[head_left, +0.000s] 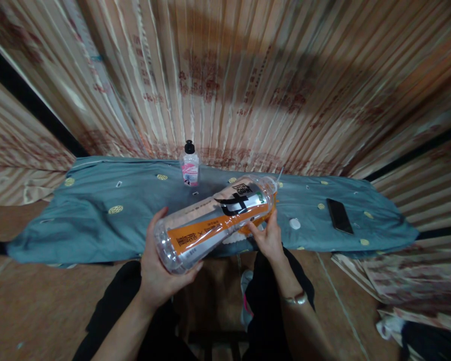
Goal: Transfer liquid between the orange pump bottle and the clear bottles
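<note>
A large clear plastic bottle [214,220] with an orange and silver label lies tilted in the air, its neck up to the right. My left hand [161,273] is wrapped round its base. Beside the neck, my right hand [268,238] is closed on what look like orange-handled scissors [263,219], mostly hidden behind the bottle. A thin pale blade-like tip [280,174] sticks up past the bottle's mouth. On the cloth to the right lies a round white cap [294,223]. A scalloped white piece [233,237] shows partly under the bottle; its kind is unclear.
A small clear bottle [190,168] with a pink label and black top stands at the back of the blue-green cloth [93,220]. A black phone [339,216] lies at the right. Pleated curtains [225,90] hang behind and at both sides. My knees are below the front edge.
</note>
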